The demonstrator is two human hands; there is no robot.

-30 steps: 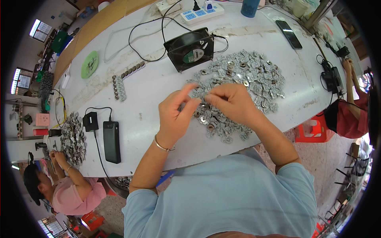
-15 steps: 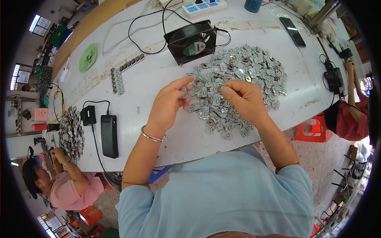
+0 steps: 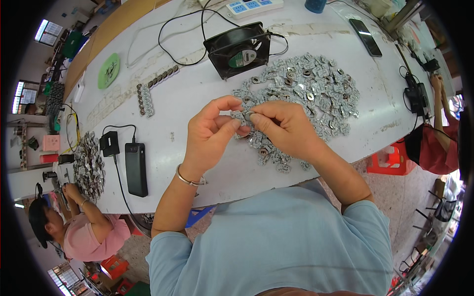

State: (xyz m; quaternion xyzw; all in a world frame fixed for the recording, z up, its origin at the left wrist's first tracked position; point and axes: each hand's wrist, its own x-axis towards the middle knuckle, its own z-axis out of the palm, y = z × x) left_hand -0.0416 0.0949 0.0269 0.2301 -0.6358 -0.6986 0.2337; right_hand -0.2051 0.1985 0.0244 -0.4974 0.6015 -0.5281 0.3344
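My left hand (image 3: pixel 210 130), with a bangle at its wrist, pinches a small silvery metal part (image 3: pixel 239 116) between thumb and fingers. Facing it, my right hand (image 3: pixel 286 127) holds a small round metal disc (image 3: pixel 249 115) by thumb and forefinger, right against that part. Both hands are raised over the left edge of a wide heap of small metal parts (image 3: pixel 326 98), some bearing round discs. My fingers cover much of both held pieces. To the left, similar parts stand in a neat row (image 3: pixel 144 100) that bends at a corner.
A black fan (image 3: pixel 237 52) stands behind the heap, its cable running back toward a power strip (image 3: pixel 254 7). A green dish (image 3: pixel 109 71), a black power bank (image 3: pixel 136 169) and a phone (image 3: pixel 365 37) lie about the table. Co-workers sit at left (image 3: pixel 94 232) and right (image 3: pixel 437 148).
My right hand has come left from over the heap with the disc. The hands, apart before, now meet, and my left fingers have closed in around the metal part.
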